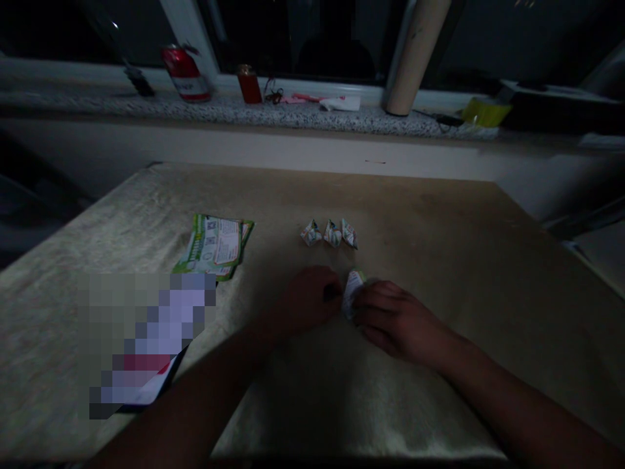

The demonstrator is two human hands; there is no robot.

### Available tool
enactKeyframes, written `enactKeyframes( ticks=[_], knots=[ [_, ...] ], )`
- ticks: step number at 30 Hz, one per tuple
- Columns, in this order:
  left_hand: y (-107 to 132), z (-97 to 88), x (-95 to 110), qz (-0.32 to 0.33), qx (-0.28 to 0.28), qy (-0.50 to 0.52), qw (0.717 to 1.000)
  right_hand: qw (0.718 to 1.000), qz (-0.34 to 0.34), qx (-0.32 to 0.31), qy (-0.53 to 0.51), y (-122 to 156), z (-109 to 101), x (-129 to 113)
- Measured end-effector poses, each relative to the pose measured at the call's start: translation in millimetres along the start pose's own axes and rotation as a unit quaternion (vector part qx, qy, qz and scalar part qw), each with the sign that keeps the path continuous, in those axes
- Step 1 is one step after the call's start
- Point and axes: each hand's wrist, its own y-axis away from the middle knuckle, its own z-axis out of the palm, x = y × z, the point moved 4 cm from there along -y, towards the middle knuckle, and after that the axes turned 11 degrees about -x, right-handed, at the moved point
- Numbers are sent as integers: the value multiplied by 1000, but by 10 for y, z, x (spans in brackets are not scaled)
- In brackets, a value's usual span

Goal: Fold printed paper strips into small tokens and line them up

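Note:
A small white and green printed wrapper (pixel 352 293) is on the table between my two hands. My right hand (pixel 398 319) has its bent fingers closed over the wrapper's right edge. From the other side, my left hand (pixel 312 298) is curled, with fingertips pinched at the wrapper's left edge; its hold is dim and partly hidden. Just beyond, three small folded wrappers stand in a row: a left one (pixel 311 233), a middle one (pixel 333 233) and a right one (pixel 349 233). Flat green and white packets (pixel 215 244) lie overlapping to the left.
A blurred-out flat object with a dark edge (pixel 170 332) lies left of my left forearm. Behind the pale-covered table (pixel 439 228), a speckled sill (pixel 219 112) bears a red can (pixel 185 75), a red jar-like item (pixel 249 85), a cardboard tube (pixel 415 58) and a yellow item (pixel 486 112).

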Motion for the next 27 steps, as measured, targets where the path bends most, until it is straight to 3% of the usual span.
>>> enactKeyframes(
  ticks=[9, 20, 27],
  knots=[
    [5, 18, 19, 27, 60, 4, 998, 999, 0, -16, -39, 61, -56, 76],
    [46, 64, 46, 30, 22, -36, 999, 995, 24, 25, -92, 16, -60, 151],
    [38, 57, 60, 33, 8, -39, 999, 987, 106, 70, -102, 15, -28, 215]
  ],
)
